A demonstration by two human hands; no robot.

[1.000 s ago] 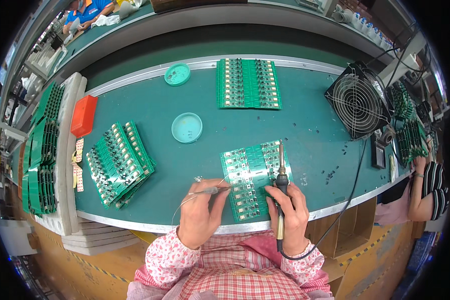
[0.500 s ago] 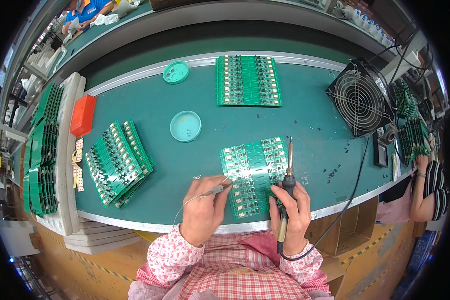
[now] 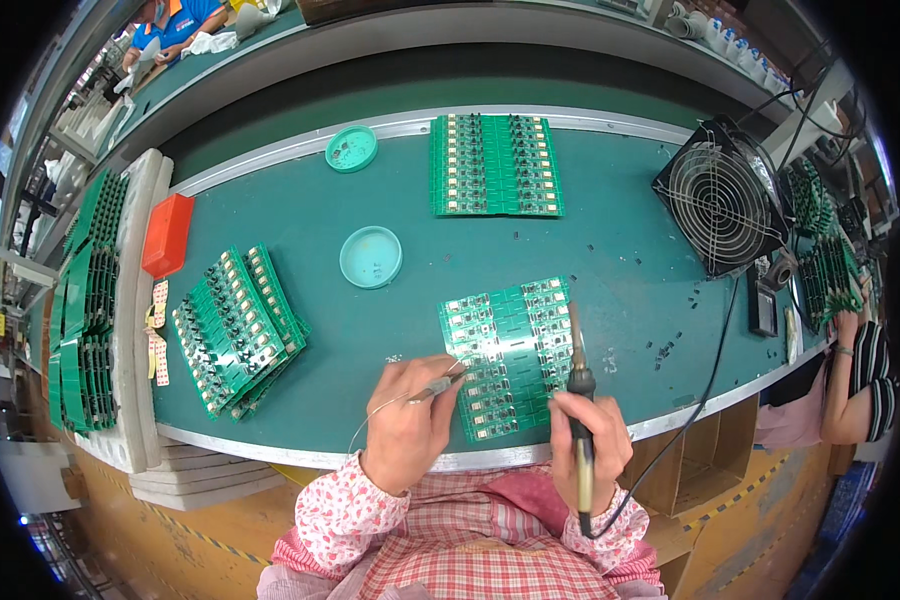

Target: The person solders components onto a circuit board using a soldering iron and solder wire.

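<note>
- Left hand [image 3: 402, 425]: closed, pinching a thin metal tool [image 3: 436, 388] between thumb and fingers; thin wire [image 3: 369, 415] loops off its outer side.
- Left fingertips sit at the near-left edge of the green circuit board panel [image 3: 515, 350]; contact with it hard to tell.
- Right hand [image 3: 607, 455]: closed round the soldering iron [image 3: 581, 382], grip upright in the fingers, metal tip pointing away from the body.
- Iron tip is ahead of the right hand, at the panel's right edge; can't tell if touching or just above.
- Panel lies flat on the green bench [image 3: 310, 210], between and ahead of both hands, slightly turned.
- Black cable [image 3: 727, 328] runs from the iron's rear end, curving out right of the right hand.
- Left of the left hand: fanned pile of board panels [image 3: 235, 330]; beyond it, red bin [image 3: 167, 235].
- Ahead of the left hand: two round turquoise dishes, nearer one [image 3: 371, 257], farther one [image 3: 351, 149] with small dark bits.
- Straight ahead of both hands, past the panel: neat board stack [image 3: 497, 165].
- Right of the right hand: loose black parts [image 3: 660, 350]; farther ahead that side, black fan [image 3: 720, 200] with wire guard.
</note>
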